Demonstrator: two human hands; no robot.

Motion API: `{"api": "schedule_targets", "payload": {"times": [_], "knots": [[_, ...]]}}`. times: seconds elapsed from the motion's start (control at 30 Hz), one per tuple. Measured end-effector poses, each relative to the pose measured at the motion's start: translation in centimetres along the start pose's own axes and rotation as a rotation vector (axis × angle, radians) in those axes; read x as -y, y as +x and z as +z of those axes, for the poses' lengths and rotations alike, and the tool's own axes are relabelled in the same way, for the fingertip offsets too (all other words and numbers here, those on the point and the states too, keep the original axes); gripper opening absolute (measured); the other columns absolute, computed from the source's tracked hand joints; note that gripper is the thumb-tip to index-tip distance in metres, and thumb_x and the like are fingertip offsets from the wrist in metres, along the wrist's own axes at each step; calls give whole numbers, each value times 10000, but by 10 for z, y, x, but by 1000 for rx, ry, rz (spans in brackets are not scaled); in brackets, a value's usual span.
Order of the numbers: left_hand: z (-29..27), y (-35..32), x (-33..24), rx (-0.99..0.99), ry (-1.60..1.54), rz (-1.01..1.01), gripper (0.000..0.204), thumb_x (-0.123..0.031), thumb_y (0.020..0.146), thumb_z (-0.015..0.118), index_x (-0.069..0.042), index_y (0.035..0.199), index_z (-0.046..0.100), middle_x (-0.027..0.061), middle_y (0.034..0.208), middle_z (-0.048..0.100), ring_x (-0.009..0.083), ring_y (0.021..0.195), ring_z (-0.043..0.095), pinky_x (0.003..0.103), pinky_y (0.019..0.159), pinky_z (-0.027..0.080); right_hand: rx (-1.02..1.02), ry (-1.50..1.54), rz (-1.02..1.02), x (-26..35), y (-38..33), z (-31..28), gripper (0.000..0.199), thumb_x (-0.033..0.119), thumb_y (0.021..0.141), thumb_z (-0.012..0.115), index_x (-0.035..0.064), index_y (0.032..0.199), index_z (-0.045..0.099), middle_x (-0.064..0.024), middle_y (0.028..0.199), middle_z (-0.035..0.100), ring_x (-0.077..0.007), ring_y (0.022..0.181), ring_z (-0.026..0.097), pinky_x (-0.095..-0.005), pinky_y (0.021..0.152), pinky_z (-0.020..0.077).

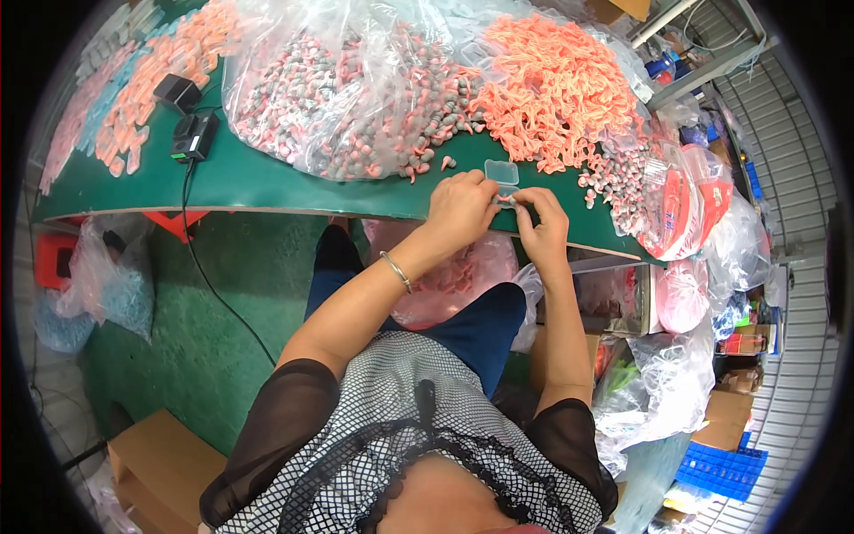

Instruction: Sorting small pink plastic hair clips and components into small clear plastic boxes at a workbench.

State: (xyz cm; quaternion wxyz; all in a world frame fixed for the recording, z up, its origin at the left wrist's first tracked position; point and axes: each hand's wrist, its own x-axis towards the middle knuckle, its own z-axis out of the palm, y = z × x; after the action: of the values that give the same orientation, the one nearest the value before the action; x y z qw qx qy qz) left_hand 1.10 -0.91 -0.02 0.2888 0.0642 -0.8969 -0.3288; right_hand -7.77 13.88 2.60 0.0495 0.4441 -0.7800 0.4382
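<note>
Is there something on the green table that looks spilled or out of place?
Yes: one small grey-and-pink piece lies alone on the green table, just beyond the left hand. It looks stray, because similar pieces lie heaped in and beside the clear plastic bag.

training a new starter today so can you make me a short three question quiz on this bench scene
1. Which thing are the left hand and right hand both at?
a) a cardboard box
b) a small clear box
c) a black cable
2. True or false: a bracelet circles the left wrist.
3. Fill in the colour: the large heap just right of the big clear bag is ____.

Key: 1 b; 2 true; 3 orange.
</note>
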Motion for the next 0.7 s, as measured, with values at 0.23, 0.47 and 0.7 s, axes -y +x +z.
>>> {"api": "schedule_targets", "payload": {"times": [0.23, 0.47, 0.7], "knots": [[-2, 1, -2, 9, -5, -5, 204, -155, 762, 744, -69, 935, 677, 92, 866, 621, 306, 877, 626, 429, 763, 494, -7, -215, -207, -6, 9, 0, 151, -24, 757, 696, 36, 892, 667, -96, 852, 674, -289, 808, 626, -385, 731, 494], [-1, 1, -1, -7, 4, -1, 209, -164, 760, 745, -70, 933, 676, 86, 855, 617, 303, 873, 626, 427, 763, 495, 32, -304, -208, -7, 12, 2, 125, 23, 772, 695, 65, 888, 677, -83, 849, 675, -266, 842, 629, -389, 802, 458], [0, -1, 1, -22, -5, 0, 219, -171, 761, 744, -77, 945, 673, 85, 871, 618, 302, 875, 625, 427, 767, 492, 74, -185, -202, -4, 18, -13, 112, 36, 796, 677, 79, 900, 681, -66, 866, 678, -261, 851, 628, -385, 800, 446]]}}
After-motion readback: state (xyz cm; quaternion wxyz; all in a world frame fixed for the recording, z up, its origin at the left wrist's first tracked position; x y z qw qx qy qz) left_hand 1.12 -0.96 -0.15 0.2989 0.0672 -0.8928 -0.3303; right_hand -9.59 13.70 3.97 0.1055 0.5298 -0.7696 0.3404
